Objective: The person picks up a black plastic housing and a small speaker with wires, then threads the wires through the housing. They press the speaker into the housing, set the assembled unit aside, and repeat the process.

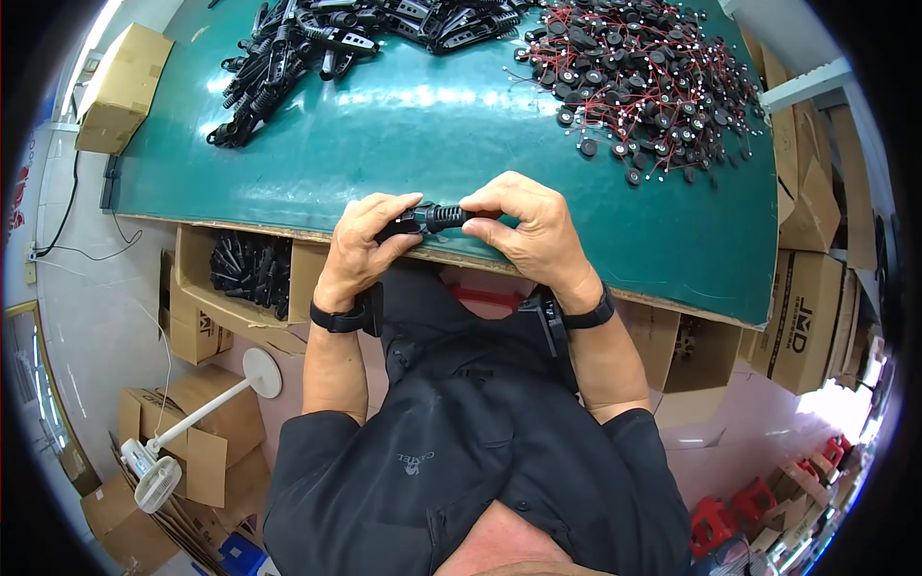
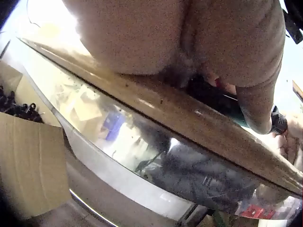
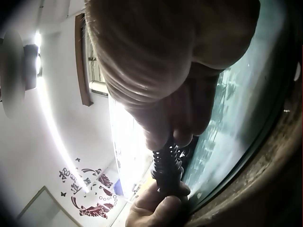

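Near the front edge of the green table [image 1: 403, 125], a black plastic part [image 1: 445, 218] with a ribbed, spring-like section is held between both hands. My left hand [image 1: 363, 240] grips its thicker, dark end, with thumb and fingers on either side. On the other end, my right hand [image 1: 530, 228] pinches the part between thumb and fingers. The right wrist view shows the ribbed section [image 3: 166, 163] bare between the two hands. Seen from the left wrist, my left hand [image 2: 189, 42] hides most of the part.
Black plastic assemblies [image 1: 274, 72] lie heaped at the table's back left. A pile of round black pieces with red wires [image 1: 653, 96] covers the back right. Below the front edge, an open cardboard box [image 1: 305, 274] holds black parts. A white fan [image 1: 158, 480] stands lower left.
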Demonstrator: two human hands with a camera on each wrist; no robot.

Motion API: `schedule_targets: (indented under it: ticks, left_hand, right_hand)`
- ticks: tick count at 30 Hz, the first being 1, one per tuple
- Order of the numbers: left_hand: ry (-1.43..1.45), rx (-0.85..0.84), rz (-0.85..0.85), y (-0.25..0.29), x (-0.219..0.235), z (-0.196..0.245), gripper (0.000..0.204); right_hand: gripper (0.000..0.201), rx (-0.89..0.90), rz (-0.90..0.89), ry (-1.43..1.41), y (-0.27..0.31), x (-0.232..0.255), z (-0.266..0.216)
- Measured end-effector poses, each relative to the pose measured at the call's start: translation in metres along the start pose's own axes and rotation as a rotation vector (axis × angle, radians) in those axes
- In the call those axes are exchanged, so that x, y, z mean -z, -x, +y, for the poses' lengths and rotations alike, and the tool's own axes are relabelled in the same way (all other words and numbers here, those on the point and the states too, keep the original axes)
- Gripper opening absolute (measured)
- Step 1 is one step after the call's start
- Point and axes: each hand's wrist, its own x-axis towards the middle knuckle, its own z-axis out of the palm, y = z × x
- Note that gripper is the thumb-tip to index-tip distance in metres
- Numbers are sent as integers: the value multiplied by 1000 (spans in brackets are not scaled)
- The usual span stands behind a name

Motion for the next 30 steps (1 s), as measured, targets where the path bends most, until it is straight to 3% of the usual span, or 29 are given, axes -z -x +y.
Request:
schedule_targets:
  ticks: [9,12,14,16,17,20,21,24,30]
  left_hand:
    - [22,-17,-25,-3,4,-3,60]
    - [32,2,-58,-7,16,0,57]
    - [31,11,-73,-13,37,2,56]
    - [-149,38,-118,-27,74,11,48]
    - [-157,39,-121,-37,84,21,48]
    - [-611,6,-328,-70,113,45,36]
    - [-618,12,-330,-78,111,44,36]
    - [-656,-174,-508,-106,89,42,34]
    - [-705,-106,-608,-123,78,47,32]
  right_hand:
    - [24,81,106,104,7,-12,5]
    - [26,53,47,121,8,-10,6]
    - [27,45,111,118,13,-12,3]
    - [30,17,218,109,20,-14,1]
    - [30,19,221,102,21,-14,2]
    - [32,-41,170,131,23,-11,6]
    - [32,-40,168,122,24,-11,6]
    - [31,17,154,187,25,-11,7]
    - [29,23,171,181,22,-11,8]
